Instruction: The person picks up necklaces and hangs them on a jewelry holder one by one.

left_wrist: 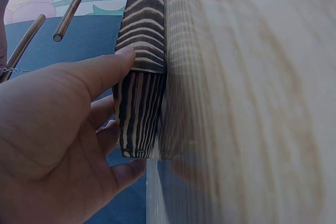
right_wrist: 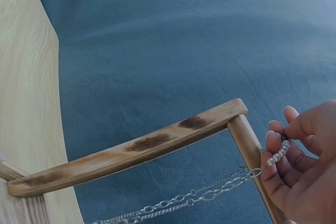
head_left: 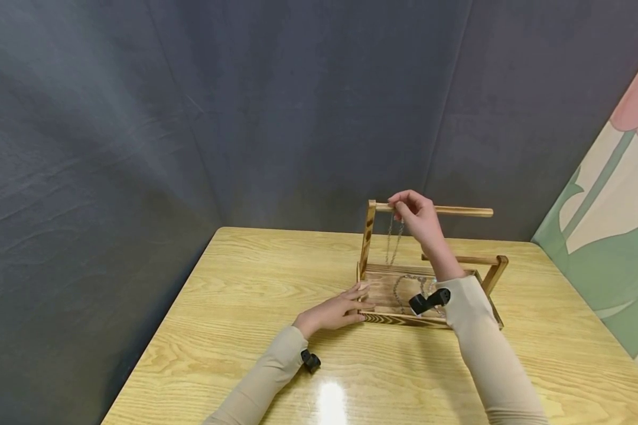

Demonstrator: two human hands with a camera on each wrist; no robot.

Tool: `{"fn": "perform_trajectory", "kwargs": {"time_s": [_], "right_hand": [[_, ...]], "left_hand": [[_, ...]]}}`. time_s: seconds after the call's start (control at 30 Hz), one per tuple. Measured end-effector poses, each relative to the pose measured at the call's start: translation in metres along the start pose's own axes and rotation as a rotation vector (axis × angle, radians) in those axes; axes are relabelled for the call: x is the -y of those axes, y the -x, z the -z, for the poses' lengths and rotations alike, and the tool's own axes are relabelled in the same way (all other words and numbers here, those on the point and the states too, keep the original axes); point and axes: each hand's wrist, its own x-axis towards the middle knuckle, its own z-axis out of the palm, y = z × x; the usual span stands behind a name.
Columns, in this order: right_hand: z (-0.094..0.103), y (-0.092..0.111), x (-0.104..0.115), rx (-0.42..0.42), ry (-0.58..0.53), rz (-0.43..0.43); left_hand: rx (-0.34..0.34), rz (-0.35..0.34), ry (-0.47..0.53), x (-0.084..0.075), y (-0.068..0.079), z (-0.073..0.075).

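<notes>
A wooden jewelry stand (head_left: 409,321) with a shallow tray and two horizontal bars stands on the table. At its higher bar (head_left: 465,211), my right hand (head_left: 417,215) pinches the pearl-beaded end of a silver chain necklace (right_wrist: 210,194). Two strands of the chain hang down beside the post (head_left: 368,236). My left hand (left_wrist: 63,124) holds the tray's left end, thumb on the front corner and fingers over the end wall. Inside the tray lies another chain (head_left: 397,289) with shiny beads, partly hidden by my right wrist camera.
The lower bar (head_left: 473,260) sticks out from a short post (head_left: 494,274) at the tray's right, behind my right forearm. A dark curtain (head_left: 308,118) hangs behind the wood-grain table (head_left: 244,283). On the right is a flower-patterned panel (head_left: 601,254).
</notes>
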Motion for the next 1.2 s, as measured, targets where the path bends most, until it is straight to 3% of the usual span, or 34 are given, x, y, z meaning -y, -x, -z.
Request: {"fn": "perform_trajectory", "kwargs": {"time_s": [0.2, 0.57, 0.87, 1.2], "right_hand": [[-0.001, 0.0, -0.002, -0.001, 0.02, -0.012], [-0.003, -0.008, -0.029, 0.004, 0.046, -0.002], [-0.006, 0.005, -0.001, 0.036, 0.079, 0.007], [-0.005, 0.0, -0.033, 0.06, 0.053, 0.033]], "left_hand": [[0.007, -0.006, 0.013, 0.001, -0.001, -0.001], [-0.001, -0.003, 0.01, 0.001, -0.002, 0.001], [-0.003, 0.002, 0.016, 0.002, -0.003, 0.0], [0.002, 0.008, 0.02, 0.001, -0.002, 0.001]]}}
